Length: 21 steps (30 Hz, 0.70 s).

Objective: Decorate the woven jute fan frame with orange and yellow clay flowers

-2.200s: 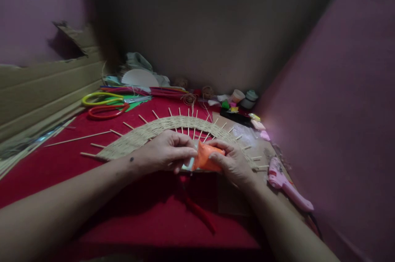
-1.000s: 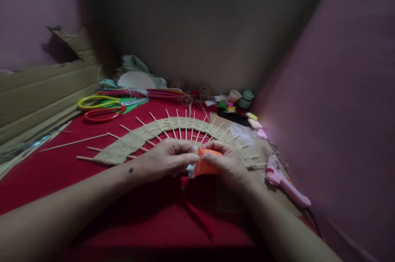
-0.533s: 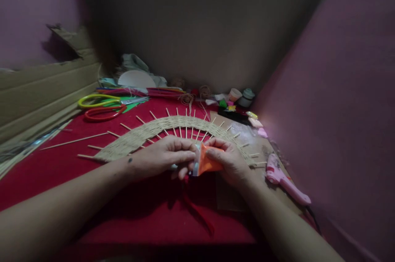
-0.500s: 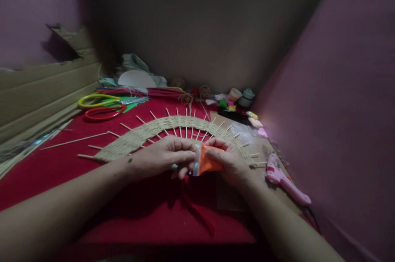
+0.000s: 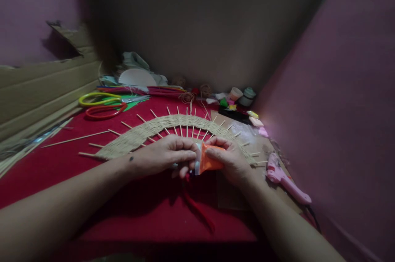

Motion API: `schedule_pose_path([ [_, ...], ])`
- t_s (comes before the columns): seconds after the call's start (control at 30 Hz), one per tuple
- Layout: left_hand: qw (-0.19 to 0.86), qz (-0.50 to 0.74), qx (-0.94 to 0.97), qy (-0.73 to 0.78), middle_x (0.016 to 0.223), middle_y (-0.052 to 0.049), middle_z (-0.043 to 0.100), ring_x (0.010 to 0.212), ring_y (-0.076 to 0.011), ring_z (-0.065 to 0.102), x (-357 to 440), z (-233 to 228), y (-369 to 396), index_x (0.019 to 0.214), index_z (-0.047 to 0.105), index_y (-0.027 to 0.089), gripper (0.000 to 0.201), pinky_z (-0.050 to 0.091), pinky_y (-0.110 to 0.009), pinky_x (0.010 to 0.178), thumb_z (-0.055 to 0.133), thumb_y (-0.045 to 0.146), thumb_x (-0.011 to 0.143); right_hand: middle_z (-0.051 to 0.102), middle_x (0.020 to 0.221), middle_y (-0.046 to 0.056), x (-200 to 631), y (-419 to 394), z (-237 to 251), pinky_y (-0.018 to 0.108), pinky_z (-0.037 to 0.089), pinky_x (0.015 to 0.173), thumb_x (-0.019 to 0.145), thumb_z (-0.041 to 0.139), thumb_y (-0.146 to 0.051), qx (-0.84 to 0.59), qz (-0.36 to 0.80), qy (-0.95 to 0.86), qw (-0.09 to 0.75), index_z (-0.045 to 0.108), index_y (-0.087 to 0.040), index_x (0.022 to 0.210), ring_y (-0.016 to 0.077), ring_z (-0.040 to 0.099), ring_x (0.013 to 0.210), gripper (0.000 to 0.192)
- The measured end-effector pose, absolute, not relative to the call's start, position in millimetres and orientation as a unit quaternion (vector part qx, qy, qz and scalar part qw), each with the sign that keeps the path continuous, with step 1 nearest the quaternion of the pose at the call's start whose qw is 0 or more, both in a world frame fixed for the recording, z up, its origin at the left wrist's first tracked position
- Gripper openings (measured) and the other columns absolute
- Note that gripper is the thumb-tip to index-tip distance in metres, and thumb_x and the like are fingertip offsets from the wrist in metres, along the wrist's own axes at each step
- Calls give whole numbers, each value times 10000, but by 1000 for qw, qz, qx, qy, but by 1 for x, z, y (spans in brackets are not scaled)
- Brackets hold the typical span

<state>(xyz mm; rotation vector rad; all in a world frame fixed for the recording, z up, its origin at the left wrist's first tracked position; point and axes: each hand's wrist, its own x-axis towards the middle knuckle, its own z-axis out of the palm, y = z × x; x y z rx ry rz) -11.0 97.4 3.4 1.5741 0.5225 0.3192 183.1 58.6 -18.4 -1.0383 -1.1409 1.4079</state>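
Both hands were closed on 1 item at the centre of the work surface. The left hand (image 5: 165,157) pinched the left edge of a small orange packet (image 5: 207,162) between thumb and fingers, where a pale, clear strip showed. The right hand (image 5: 231,159) gripped the same packet from the right, fingers curled over its top edge. The packet was held just above the red cloth (image 5: 46,167), directly in front of the near inner edge of the woven piece — whether it touched the cloth could not be determined.

The woven arc (image 5: 148,130), a straw-coloured half-ring with thin wooden sticks radiating from it, lay flat on the cloth behind the hands. One longer stick (image 5: 74,138) extended to the left, past the arc's end.

At the left rear lay 2 pairs of scissors, touching or nearly so — the yellow-handled scissors (image 5: 97,98) and the red-handled scissors (image 5: 106,111). A pink glue gun (image 5: 285,179) lay to the right of the right hand, near it but apart, on a brown cardboard sheet (image 5: 231,196). Small pots and coloured scraps (image 5: 239,101) were grouped at the rear right; detail was too dim to read. Cardboard panels (image 5: 40,89) stood along the left side.
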Motion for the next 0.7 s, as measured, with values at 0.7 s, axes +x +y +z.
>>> schedule_pose_path([
  [0.7,627,133,718,271,674,-8,602,521,-63,500,-9,8,94,838,600,120,202,384,-160,475,494,286,882,571,623,-42,182,58,-14,224,352,536,566,791,-353,-473,528,-507,490,617,-184,686,74,462,532,272],
])
